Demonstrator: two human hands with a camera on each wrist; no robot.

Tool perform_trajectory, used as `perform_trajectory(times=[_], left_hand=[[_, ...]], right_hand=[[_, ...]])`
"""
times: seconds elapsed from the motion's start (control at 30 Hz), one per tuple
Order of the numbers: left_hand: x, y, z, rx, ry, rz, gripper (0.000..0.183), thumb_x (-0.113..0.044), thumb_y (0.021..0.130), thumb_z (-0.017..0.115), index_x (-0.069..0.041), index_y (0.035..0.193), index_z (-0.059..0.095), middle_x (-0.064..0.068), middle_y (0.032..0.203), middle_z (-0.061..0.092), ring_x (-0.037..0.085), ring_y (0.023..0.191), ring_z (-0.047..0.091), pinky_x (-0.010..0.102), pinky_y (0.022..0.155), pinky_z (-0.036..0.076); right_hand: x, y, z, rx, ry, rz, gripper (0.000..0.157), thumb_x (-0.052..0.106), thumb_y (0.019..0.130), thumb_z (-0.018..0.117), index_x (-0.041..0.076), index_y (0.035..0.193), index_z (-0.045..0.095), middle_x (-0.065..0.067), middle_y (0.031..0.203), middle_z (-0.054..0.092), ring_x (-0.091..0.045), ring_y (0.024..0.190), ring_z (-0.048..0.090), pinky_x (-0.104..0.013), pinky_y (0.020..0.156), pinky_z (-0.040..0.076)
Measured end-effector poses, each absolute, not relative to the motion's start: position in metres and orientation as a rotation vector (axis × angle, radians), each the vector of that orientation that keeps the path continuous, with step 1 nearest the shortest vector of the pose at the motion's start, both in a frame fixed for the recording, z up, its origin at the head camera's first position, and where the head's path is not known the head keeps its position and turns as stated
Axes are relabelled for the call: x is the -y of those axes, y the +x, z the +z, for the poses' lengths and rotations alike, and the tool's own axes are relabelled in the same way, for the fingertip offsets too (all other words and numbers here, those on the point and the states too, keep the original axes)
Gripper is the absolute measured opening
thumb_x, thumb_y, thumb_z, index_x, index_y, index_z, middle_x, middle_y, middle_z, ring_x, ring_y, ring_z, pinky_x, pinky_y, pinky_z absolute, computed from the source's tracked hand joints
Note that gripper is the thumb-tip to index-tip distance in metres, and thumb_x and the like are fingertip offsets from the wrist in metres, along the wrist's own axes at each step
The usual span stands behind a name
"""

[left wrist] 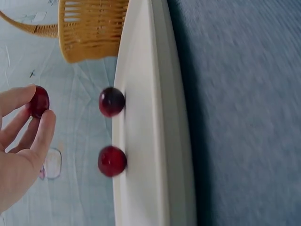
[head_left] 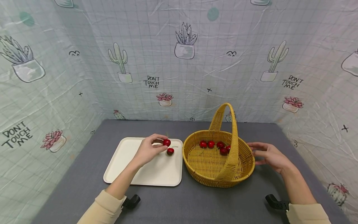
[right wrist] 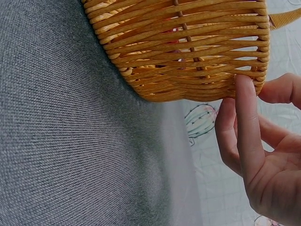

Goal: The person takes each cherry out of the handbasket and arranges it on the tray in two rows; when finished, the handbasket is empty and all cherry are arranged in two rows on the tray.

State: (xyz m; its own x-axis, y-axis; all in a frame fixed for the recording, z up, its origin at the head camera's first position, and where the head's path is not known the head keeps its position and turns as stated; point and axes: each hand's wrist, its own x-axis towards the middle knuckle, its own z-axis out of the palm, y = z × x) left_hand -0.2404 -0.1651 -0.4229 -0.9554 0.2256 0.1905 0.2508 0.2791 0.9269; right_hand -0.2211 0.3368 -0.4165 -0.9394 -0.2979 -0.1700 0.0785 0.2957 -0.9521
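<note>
My left hand (head_left: 149,150) pinches a dark red cherry (head_left: 166,142) between thumb and fingertips, above the right part of a white tray (head_left: 145,179). That same cherry (left wrist: 39,101) shows in the left wrist view, off the tray. Two more cherries lie on the tray there, a darker one (left wrist: 112,101) and a redder one (left wrist: 112,161); the head view shows only one cherry (head_left: 170,151) beneath the hand. At the right side of a yellow woven basket (head_left: 195,174), my right hand (head_left: 269,155) holds the rim, with a finger (right wrist: 247,108) against the outer wall.
Several cherries (head_left: 211,144) lie inside the basket toward its back, under a tall arched handle (head_left: 233,137). Basket and tray stand side by side on a grey table (head_left: 156,202). A printed curtain (head_left: 195,77) rises behind the table and along both sides.
</note>
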Motion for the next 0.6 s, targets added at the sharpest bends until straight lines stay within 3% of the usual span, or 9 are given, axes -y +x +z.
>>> perform_trajectory(times=[0.2, 0.43, 0.6], left_hand=[[0.182, -0.241, -0.426, 2.542, -0.396, -1.789, 0.039, -0.006, 0.089, 0.081, -0.003, 0.126, 0.069, 0.014, 0.122, 0.068, 0.03, 0.107, 0.07, 0.033, 0.082, 0.058], [0.205, -0.244, -0.43, 2.59, -0.314, -1.704, 0.039, -0.009, 0.089, 0.081, -0.008, 0.126, 0.07, 0.009, 0.122, 0.069, 0.03, 0.113, 0.067, 0.031, 0.086, 0.056], [0.218, -0.247, -0.435, 2.606, -0.3, -1.651, 0.039, -0.008, 0.089, 0.081, -0.003, 0.126, 0.07, 0.012, 0.121, 0.069, 0.033, 0.112, 0.068, 0.031, 0.085, 0.056]], right_hand=[[-0.338, -0.222, -0.417, -2.25, -0.197, -1.682, 0.061, 0.014, 0.106, 0.057, -0.012, 0.154, 0.032, -0.033, 0.148, 0.04, -0.009, 0.107, 0.064, -0.047, 0.083, 0.058], [-0.338, -0.221, -0.418, -2.255, -0.205, -1.679, 0.061, 0.015, 0.105, 0.058, -0.013, 0.153, 0.032, -0.033, 0.148, 0.04, -0.008, 0.106, 0.063, -0.047, 0.082, 0.058], [-0.337, -0.221, -0.416, -2.252, -0.202, -1.681, 0.061, 0.014, 0.105, 0.057, -0.013, 0.153, 0.031, -0.034, 0.148, 0.039, -0.008, 0.106, 0.063, -0.047, 0.082, 0.058]])
